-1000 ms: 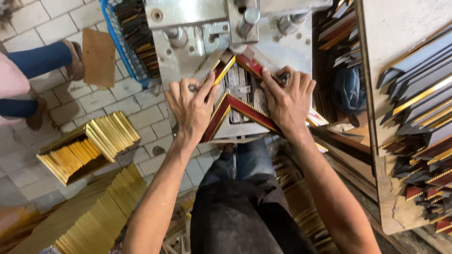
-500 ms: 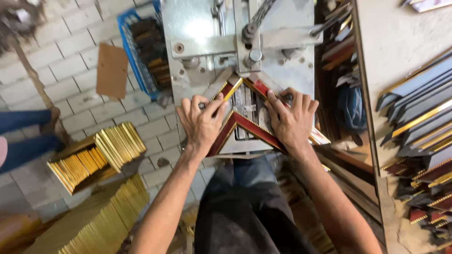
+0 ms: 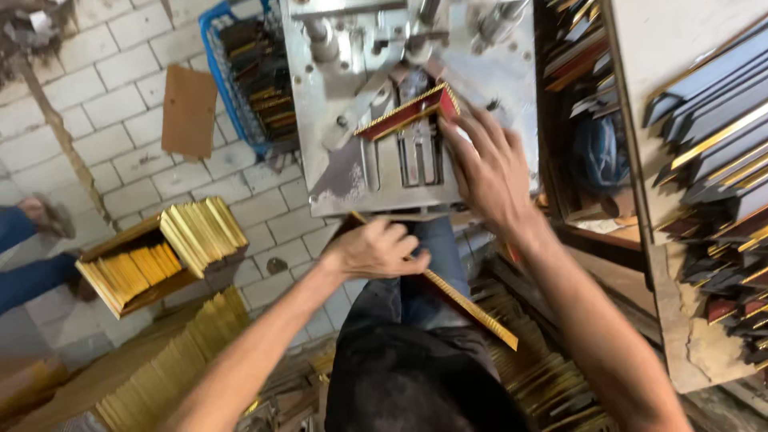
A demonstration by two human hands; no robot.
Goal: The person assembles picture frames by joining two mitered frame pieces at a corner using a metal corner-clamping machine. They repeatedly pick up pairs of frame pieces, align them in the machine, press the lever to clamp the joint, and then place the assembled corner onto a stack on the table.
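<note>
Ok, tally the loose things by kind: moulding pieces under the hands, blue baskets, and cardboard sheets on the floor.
Moulding pieces: 2, one on the metal machine bed under the right hand, one in the left hand
Blue basket: 1
Cardboard sheet: 1
Total: 4

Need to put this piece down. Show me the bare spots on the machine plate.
Bare metal lies left of the red-and-gold moulding, toward the machine plate front-left corner. The right hand covers the right side. The clamp posts crowd the back; the slotted centre is taken.
</note>
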